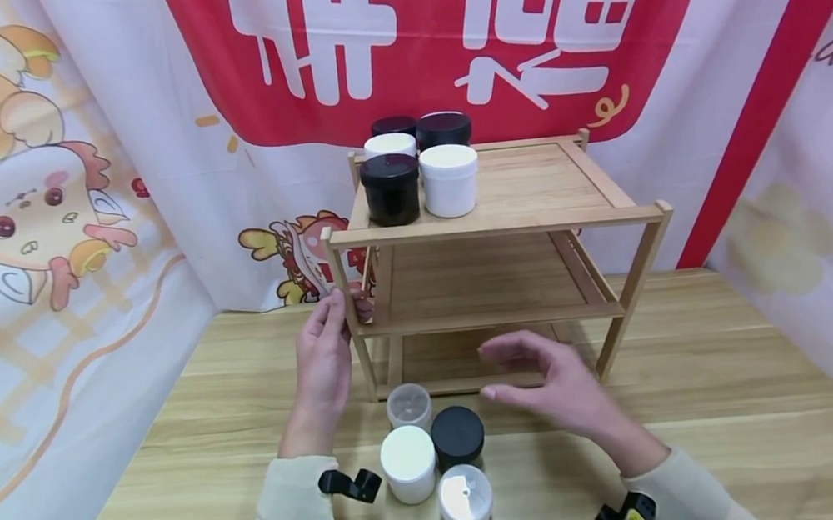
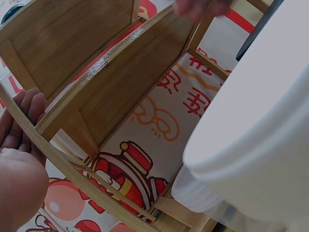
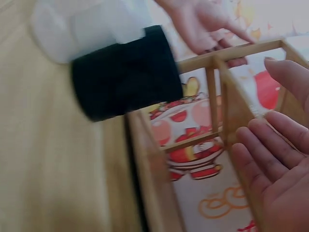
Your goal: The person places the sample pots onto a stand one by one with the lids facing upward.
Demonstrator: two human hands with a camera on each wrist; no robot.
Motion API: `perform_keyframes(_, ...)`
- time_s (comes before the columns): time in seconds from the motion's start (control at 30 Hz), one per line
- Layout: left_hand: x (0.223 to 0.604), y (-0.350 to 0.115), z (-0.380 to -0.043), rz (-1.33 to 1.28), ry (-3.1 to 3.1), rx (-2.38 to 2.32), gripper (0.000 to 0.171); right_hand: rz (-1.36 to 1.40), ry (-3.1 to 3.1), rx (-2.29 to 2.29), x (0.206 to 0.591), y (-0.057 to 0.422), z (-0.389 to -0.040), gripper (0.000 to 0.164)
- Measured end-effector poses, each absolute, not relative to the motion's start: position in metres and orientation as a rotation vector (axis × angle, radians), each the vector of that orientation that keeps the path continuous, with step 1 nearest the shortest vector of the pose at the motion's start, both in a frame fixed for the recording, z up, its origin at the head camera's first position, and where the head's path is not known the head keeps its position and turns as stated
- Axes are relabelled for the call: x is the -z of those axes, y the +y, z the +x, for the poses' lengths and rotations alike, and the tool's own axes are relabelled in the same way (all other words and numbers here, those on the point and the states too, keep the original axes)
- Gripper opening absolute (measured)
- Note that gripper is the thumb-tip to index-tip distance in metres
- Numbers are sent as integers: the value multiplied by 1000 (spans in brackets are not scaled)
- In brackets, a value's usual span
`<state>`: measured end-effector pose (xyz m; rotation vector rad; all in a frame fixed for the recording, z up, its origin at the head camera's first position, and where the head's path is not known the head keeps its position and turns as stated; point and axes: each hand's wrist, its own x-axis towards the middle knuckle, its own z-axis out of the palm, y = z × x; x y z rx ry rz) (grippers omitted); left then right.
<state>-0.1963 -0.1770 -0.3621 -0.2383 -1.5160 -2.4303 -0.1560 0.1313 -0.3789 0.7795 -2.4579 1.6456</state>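
Observation:
A three-tier wooden rack (image 1: 503,224) stands on the table. My left hand (image 1: 323,353) holds its left front post, the fingers passing behind the wood; the left wrist view shows that hand (image 2: 21,140) at the post too. Relaxed and with thumb and fingers apart, my right hand (image 1: 548,377) hovers before the bottom tier, holding nothing. Between my forearms a white jar (image 1: 408,462), a black jar (image 1: 458,434), a clear jar (image 1: 466,502) and another translucent jar (image 1: 409,405) stand clustered on the table.
On the left of the rack's top tier stand a front black jar (image 1: 391,191), a front white jar (image 1: 450,181), and several more jars behind. A printed cloth backdrop (image 1: 283,130) hangs behind the wood-grain table (image 1: 738,396); more cloth hangs at both sides.

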Motion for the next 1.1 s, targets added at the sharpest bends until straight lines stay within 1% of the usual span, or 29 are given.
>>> perform_keyframes(0.23,363,-177,-195,-251,-1518,2426,23,801,-2598,-1673,408,124,-156,62)
perform_keyframes(0.37,363,-178,-195,-246,-1511,2419,22,792,-2661,-1752,417,119,-157,70)
perform_keyframes(0.53,362,-178,-194,-268,-1515,2417,22,846,-2679,-1771,425,115,-157,73)
perform_keyframes(0.7,363,-177,-196,-281,-1521,2416,24,818,-2692,-1838,431,113,-154,73)
perform_keyframes(0.93,362,-176,-195,-243,-1533,2411,22,947,-2654,-1892,434,111,-153,70)
perform_keyframes(1.1,361,-176,-194,-239,-1524,2416,23,963,-2681,-1884,436,110,-153,69)
